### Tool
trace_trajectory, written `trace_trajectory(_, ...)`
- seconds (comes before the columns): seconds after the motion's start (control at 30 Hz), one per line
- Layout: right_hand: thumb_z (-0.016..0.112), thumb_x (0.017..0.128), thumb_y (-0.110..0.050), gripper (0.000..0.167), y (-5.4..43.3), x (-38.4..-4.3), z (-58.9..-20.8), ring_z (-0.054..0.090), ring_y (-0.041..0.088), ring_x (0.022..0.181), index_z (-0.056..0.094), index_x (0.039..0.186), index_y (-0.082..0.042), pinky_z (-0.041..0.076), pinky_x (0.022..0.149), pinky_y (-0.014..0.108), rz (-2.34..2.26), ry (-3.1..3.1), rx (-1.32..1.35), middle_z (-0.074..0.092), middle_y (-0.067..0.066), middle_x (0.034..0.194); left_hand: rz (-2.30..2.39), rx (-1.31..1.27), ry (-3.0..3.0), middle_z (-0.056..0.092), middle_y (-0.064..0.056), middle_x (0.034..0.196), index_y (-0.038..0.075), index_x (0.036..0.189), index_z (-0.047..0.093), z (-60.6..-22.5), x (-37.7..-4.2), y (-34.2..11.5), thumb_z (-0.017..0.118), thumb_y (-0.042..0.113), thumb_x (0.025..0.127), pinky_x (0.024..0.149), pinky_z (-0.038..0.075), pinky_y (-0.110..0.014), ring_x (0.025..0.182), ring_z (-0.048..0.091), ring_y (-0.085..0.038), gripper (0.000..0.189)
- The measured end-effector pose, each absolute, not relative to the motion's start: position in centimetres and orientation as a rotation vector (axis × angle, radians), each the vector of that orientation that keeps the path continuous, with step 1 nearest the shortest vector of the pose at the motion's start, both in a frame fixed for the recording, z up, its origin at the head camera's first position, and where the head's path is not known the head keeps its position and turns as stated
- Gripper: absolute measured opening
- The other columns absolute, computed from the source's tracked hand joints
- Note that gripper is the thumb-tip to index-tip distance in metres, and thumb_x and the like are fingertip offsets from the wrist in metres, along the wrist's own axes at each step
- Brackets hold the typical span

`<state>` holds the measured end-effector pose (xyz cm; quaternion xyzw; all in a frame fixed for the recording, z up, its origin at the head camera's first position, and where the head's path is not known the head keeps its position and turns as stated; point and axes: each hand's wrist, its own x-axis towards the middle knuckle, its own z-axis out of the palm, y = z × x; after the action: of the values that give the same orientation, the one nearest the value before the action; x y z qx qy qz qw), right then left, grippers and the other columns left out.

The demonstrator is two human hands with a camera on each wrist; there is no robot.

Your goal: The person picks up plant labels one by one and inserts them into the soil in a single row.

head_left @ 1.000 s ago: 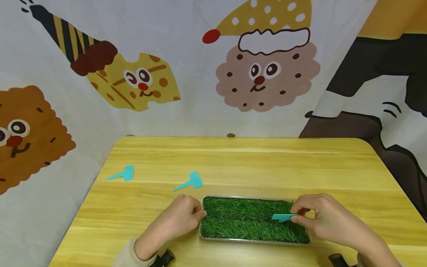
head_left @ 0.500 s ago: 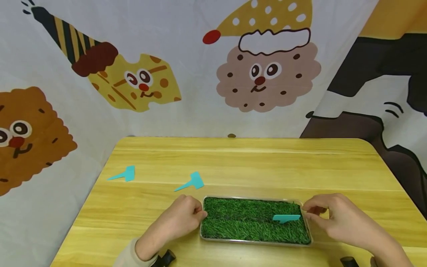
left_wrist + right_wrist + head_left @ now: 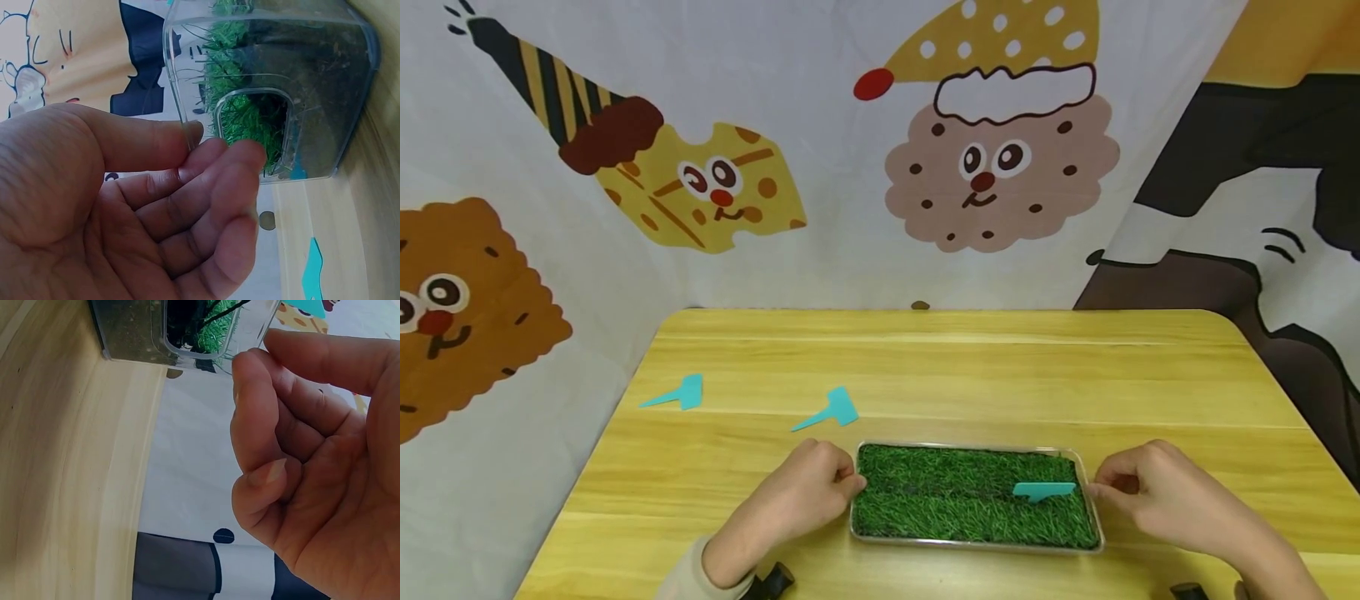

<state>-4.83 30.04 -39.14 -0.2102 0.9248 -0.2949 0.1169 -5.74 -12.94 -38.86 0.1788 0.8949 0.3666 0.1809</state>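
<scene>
left hand [image 3: 811, 485]: pinching left rim of grass box [image 3: 977, 546] | right hand [image 3: 1163, 493]: pinching right rim | teal tag [image 3: 1047, 490]: near right hand

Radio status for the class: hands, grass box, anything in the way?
Left hand and right hand pinching clear box at opposite rims. One teal marker in its grass. Two loose markers on table, lying apart from box.

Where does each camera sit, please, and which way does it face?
Head: head-worn, facing forward and down at the table, box and backdrop; left hand and right hand show.
Left wrist: on that wrist, facing the box's left end; left hand shows.
Right wrist: on that wrist, facing the right end; right hand shows.
Both wrist views show the grass.
</scene>
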Motion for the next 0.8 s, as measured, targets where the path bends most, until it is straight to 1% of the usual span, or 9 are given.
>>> trace_trajectory(0.2,0.076,0.098,-0.015,0.020,30.0,-5.0,-39.3,0.045,-0.003,0.055,0.077,0.083,-0.029,0.040,0.049,0.023,-0.896,2.655,-0.638,0.063,-0.018,0.069,1.011,0.511,2.525,0.040,0.011,0.051,0.019,0.057,0.047,-38.8,-5.8,-13.0,0.071,0.011,0.099,0.045,0.032,-0.019,0.044,0.033,-0.002,0.048)
trace_trajectory(0.4,0.075,0.098,-0.015,0.021,30.1,-5.0,-39.3,0.040,-0.004,0.054,0.076,0.082,-0.029,0.037,0.047,0.023,-0.911,2.657,-0.653,0.060,-0.019,0.066,0.988,0.543,2.517,0.033,0.013,0.049,0.021,0.056,0.041,-38.5,-6.0,-13.1,0.070,0.014,0.101,0.045,0.029,-0.019,0.043,0.029,-0.002,0.053)
trace_trajectory(0.57,0.074,0.099,-0.015,0.020,30.1,-5.0,-39.3,0.039,-0.004,0.053,0.076,0.084,-0.029,0.036,0.046,0.023,-0.926,2.637,-0.646,0.061,-0.017,0.066,0.973,0.568,2.501,0.030,0.014,0.048,0.022,0.056,0.039,-38.2,-6.4,-13.5,0.069,0.018,0.103,0.044,0.027,-0.019,0.042,0.025,-0.003,0.055)
trace_trajectory(0.63,0.074,0.099,-0.015,0.021,30.0,-5.0,-39.3,0.039,-0.004,0.053,0.076,0.084,-0.029,0.036,0.047,0.023,-0.929,2.633,-0.644,0.060,-0.017,0.065,0.973,0.591,2.508,0.031,0.013,0.048,0.021,0.057,0.042,-38.1,-6.7,-13.8,0.068,0.020,0.104,0.044,0.027,-0.020,0.042,0.026,-0.003,0.053)
trace_trajectory(0.67,0.074,0.099,-0.015,0.021,30.0,-5.0,-39.3,0.038,-0.004,0.053,0.076,0.084,-0.029,0.036,0.046,0.023,-0.930,2.633,-0.640,0.058,-0.018,0.064,0.974,0.607,2.519,0.034,0.013,0.049,0.021,0.059,0.046,-38.0,-6.9,-13.9,0.068,0.020,0.104,0.044,0.029,-0.020,0.042,0.027,-0.003,0.050)
trace_trajectory(0.73,0.074,0.099,-0.015,0.022,30.0,-4.9,-39.3,0.037,-0.004,0.053,0.075,0.083,-0.030,0.035,0.046,0.022,-0.928,2.634,-0.634,0.054,-0.019,0.063,0.987,0.634,2.541,0.042,0.012,0.051,0.019,0.063,0.056,-38.1,-7.4,-14.1,0.068,0.020,0.104,0.044,0.034,-0.021,0.043,0.032,-0.002,0.042)
trace_trajectory(0.8,0.074,0.099,-0.016,0.022,30.0,-4.9,-39.3,0.036,-0.004,0.052,0.074,0.082,-0.030,0.034,0.046,0.022,-0.928,2.630,-0.628,0.050,-0.020,0.061,0.999,0.644,2.572,0.052,0.010,0.057,0.016,0.072,0.066,-38.2,-8.0,-14.3,0.069,0.018,0.103,0.046,0.039,-0.023,0.045,0.037,-0.002,0.032)
